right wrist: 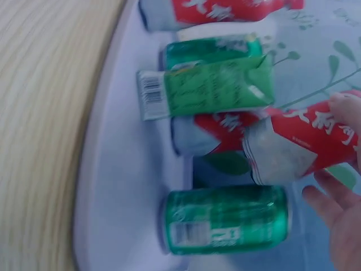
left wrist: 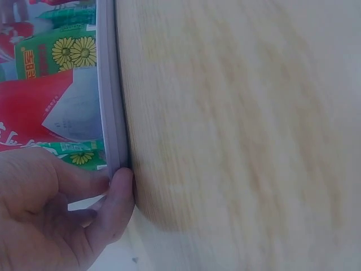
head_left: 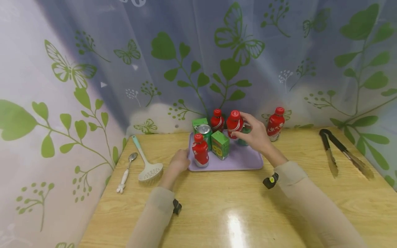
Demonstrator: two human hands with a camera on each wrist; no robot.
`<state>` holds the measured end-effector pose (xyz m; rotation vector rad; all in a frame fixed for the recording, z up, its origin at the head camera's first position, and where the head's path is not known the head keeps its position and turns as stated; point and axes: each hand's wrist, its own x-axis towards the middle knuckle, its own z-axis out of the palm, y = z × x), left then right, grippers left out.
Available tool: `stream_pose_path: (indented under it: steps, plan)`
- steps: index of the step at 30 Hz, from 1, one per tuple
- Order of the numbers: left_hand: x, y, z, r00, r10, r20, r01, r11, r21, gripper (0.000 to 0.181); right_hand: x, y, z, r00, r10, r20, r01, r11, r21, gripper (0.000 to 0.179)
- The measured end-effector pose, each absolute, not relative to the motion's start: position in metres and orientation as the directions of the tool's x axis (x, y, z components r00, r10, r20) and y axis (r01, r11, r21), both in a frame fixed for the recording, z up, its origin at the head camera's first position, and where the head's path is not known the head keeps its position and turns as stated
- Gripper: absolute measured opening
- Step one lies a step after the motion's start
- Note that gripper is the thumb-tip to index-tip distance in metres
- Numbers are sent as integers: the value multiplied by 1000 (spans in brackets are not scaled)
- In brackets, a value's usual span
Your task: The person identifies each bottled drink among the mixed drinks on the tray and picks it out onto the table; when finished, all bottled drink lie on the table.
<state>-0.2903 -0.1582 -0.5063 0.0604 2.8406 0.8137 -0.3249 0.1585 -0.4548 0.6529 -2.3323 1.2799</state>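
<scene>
Bottle (head_left: 234,122) aloft: the right hand (head_left: 255,133) curls thumb and fingers round its upper part, gripping it at a slight tilt above the back half of the tray (head_left: 245,161), its base off the tray floor. The left hand (head_left: 180,161) pinches the tray's left edge near the front corner, between thumb and finger. On the tray, a second bottle (head_left: 200,151) stands at the front left corner, a can (head_left: 205,135) and a box (head_left: 199,122) behind it; another box (head_left: 220,146) stands near the middle, a third bottle (head_left: 217,120) toward the back edge, and a further can (right wrist: 225,219) toward the right edge. A fourth bottle (head_left: 275,124) stands on the desk (head_left: 198,206), beyond the tray's back right corner. Tongs (head_left: 337,142) lie by the desk's right edge, a skimmer (head_left: 151,171) and spoon (head_left: 125,175) by its left. The step in hand looks like moving a bottle onto or off the tray; the direction cannot be told. Either way, the next move calls for keeping the base clear of the third bottle and further can, the tray held steady.
</scene>
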Motion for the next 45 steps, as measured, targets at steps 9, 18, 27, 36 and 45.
stream_pose_path:
  steps: [9,18,27,36,45]
  plan:
    - [-290,-160,-506,-985,102,-139,17,860,509,66,-306,152,-428,-885,-82,457,-462,258,-848,73]
    - [-289,-157,-506,-982,94,-162,-3,858,513,67,-301,156,-422,-947,19,320,-318,-176,-932,62]
    - [-288,-156,-506,-983,86,-164,-13,853,522,69,-293,188,-423,-948,-3,319,-278,-483,-830,60]
    - [-289,-160,-507,-982,98,-164,-12,823,568,70,-286,232,-432,-947,20,320,-302,-395,-868,65]
    - [-287,-162,-506,-974,90,-210,-74,745,663,70,-287,270,-446,-935,43,351,-337,-411,-847,65]
